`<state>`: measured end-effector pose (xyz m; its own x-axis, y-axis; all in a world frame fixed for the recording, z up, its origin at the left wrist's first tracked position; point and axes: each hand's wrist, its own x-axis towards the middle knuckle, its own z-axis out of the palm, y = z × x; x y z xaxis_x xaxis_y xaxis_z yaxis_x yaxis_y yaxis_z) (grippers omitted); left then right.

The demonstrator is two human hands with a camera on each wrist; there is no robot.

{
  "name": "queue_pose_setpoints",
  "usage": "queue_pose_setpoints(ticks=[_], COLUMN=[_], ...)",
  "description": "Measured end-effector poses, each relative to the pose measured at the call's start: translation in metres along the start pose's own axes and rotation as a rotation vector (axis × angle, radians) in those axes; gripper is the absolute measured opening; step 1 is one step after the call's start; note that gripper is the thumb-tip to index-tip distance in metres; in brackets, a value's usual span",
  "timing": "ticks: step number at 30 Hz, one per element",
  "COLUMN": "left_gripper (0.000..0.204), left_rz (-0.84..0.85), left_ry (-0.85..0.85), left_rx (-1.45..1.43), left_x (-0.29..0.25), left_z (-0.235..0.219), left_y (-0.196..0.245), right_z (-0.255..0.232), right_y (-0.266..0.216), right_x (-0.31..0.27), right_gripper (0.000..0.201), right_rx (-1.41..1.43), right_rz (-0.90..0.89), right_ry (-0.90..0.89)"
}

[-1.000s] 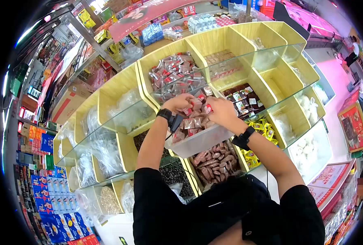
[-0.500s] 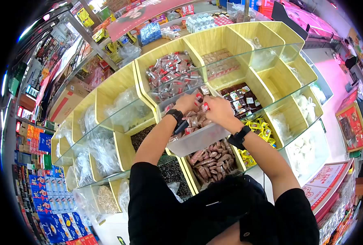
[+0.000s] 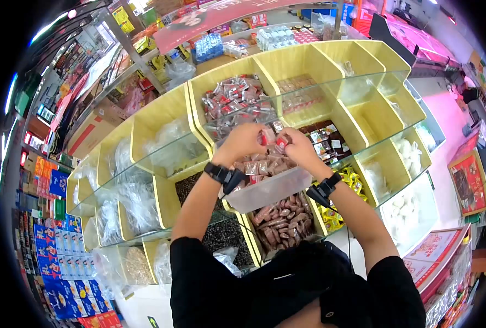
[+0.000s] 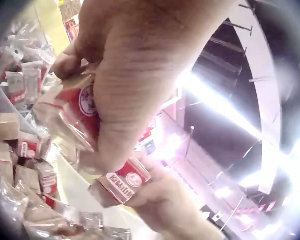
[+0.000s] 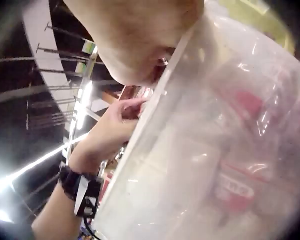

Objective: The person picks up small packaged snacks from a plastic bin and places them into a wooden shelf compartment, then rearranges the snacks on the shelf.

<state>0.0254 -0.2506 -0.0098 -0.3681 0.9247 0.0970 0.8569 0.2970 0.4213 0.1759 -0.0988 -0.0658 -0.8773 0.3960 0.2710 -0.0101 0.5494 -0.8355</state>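
Note:
A translucent plastic tub (image 3: pixel 270 190) of small wrapped packets (image 3: pixel 256 164) rests on the divided display. Above its far part, my left hand (image 3: pixel 239 144) pinches a clear packet with a red label (image 4: pixel 72 112), seen large in the left wrist view. Close on its right, my right hand (image 3: pixel 303 150) pinches a brown block-shaped packet with a red and white label (image 4: pixel 122 184) between thumb and fingers. In the right wrist view the tub's wall (image 5: pixel 165 165) hides the tips of my right hand (image 5: pixel 140 40), with my left hand (image 5: pixel 107 131) beyond.
Wooden compartments surround the tub: red-and-clear packets (image 3: pixel 237 98) behind, dark packets (image 3: pixel 327 141) and yellow packets (image 3: pixel 352 183) to the right, brown packets (image 3: pixel 284 221) in front, plastic bags (image 3: pixel 136 202) left. A glass divider (image 3: pixel 161 147) crosses the display.
My two hands have drawn slightly apart above the tub, the left one shifting a little leftward. The tub keeps its place on the display, and the head view has shifted slightly.

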Motion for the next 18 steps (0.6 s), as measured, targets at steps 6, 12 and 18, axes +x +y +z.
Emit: queue_pose_setpoints(ticks=[6,12,18], left_gripper=[0.055,0.052,0.066], left_rz=[-0.078,-0.083,-0.006], left_ry=[0.215,0.275,0.549], left_rx=[-0.064,-0.266,-0.192], left_x=[-0.049,-0.074,-0.087], left_z=[-0.022,-0.01,0.02], left_y=[0.055,0.079,0.112], right_z=[-0.012,-0.006,-0.005], right_y=[-0.004,-0.017,-0.066], right_x=[-0.002,-0.02,-0.057], right_gripper=[0.043,0.041,0.027], right_rx=[0.741,1.184,1.302], right_rz=[0.067,0.233,0.469], right_ry=[-0.157,-0.139,0.01])
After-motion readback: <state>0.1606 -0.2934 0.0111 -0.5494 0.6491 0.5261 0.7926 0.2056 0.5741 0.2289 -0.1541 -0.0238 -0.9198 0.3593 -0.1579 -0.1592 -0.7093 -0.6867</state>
